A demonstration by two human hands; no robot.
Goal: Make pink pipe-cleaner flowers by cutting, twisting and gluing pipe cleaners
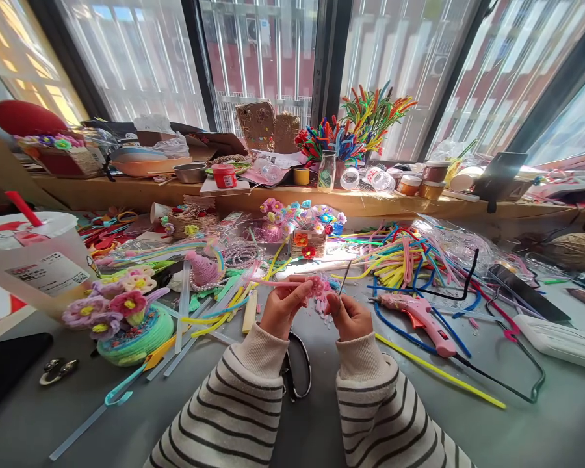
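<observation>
Close in front of me, my left hand (285, 305) pinches a pink pipe-cleaner flower (316, 288), its fuzzy stem (273, 283) sticking out to the left. My right hand (351, 316) is closed around a thin, dark, pointed metal tool (345, 278), which points upward beside the flower; its lower part is hidden by the fingers. Small pink and lilac bits (325, 311) lie on the table just behind the hands. Between my wrists rests a black loop-shaped object (302, 370), partly covered by the left sleeve.
A pink hot glue gun (422, 315) with a black cord lies at right, near loose pipe cleaners (394, 263). Left are a green pot of fuzzy flowers (136, 331), glue sticks (163, 357) and a drink cup (39, 260). Jars and a glass bottle (327, 172) line the ledge.
</observation>
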